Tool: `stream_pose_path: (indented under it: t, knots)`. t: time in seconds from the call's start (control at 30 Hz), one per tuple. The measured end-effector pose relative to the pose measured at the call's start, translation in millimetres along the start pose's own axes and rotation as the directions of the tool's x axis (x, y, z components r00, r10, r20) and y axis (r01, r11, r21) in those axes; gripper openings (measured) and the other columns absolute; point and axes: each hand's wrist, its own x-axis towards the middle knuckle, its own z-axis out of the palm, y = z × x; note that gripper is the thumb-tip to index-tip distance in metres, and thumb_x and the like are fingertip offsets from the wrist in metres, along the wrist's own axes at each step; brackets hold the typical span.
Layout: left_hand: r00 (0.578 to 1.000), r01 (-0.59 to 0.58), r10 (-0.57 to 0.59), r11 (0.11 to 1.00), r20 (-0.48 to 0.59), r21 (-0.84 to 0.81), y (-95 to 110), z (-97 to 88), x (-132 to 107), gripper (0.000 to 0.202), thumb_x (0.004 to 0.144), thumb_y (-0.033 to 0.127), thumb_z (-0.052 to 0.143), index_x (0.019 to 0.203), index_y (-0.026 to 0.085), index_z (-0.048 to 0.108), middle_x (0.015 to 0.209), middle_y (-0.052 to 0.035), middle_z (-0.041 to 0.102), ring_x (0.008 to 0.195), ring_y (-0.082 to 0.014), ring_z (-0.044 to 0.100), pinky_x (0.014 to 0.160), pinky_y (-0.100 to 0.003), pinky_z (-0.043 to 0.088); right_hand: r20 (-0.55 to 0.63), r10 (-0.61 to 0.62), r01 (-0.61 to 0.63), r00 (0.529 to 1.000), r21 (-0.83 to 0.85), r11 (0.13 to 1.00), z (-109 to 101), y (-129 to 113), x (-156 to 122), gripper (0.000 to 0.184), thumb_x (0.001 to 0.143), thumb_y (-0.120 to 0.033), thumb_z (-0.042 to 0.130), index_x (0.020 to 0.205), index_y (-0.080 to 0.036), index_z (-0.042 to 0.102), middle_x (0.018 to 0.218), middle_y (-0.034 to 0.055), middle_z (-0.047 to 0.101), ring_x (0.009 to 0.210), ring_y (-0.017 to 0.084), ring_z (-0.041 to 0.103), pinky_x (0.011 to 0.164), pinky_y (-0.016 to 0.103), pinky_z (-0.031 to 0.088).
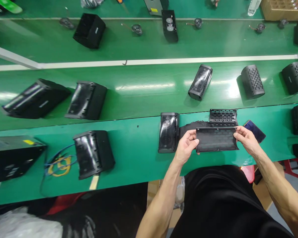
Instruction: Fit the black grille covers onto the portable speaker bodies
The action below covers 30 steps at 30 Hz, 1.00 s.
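Note:
Both hands hold a black speaker grille panel just above the green table, its hollow inner side facing up. My left hand pinches its left end, while my right hand grips the upper right corner between thumb and fingers. Behind the panel lies a slotted black grille. To the left, close to my left hand, is a black speaker housing with a shiny front. A dark, flat sheet or pile is partly covered by the panel. Beyond my right hand rests a phone.
Several black speaker units, such as one speaker, stand on the green conveyor behind the table. Another speaker sits left on the table near coiled cables and a metal box. Small speaker drivers lie on the far belt.

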Motion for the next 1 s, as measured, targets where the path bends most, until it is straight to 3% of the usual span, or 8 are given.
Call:
stream_pose_path:
  t: [0.43, 1.0]
  knots:
    - [1.000, 0.004, -0.004, 1.000, -0.014, 0.011, -3.7, -3.2, 1.1, 0.057, 0.087, 0.049, 0.084, 0.129, 0.019, 0.060, 0.095, -0.0012, 0.066, 0.058, -0.0111, 0.061, 0.044, -0.023, 0.052, -0.005, 0.003, -0.003, 1.000, 0.020, 1.000, 1.6, -3.2, -0.9, 0.034, 0.072, -0.044, 0.085, 0.094, -0.025, 0.067, 0.075, -0.0028, 0.059, 0.067, 0.016, 0.052, 0.061, 0.029, 0.047]
    - [1.000, 0.010, -0.011, 1.000, -0.020, -0.022, -3.8, -2.7, 3.3, 0.055, 0.086, 0.048, 0.085, 0.127, 0.020, 0.063, 0.093, -0.0008, 0.067, 0.057, -0.0102, 0.061, 0.043, -0.022, 0.051, 0.014, -0.003, 0.003, 1.000, 0.015, 1.000, -0.8, 2.7, 2.1, 0.037, 0.077, -0.052, 0.086, 0.094, -0.025, 0.067, 0.076, -0.0037, 0.061, 0.063, 0.014, 0.053, 0.062, 0.030, 0.047]
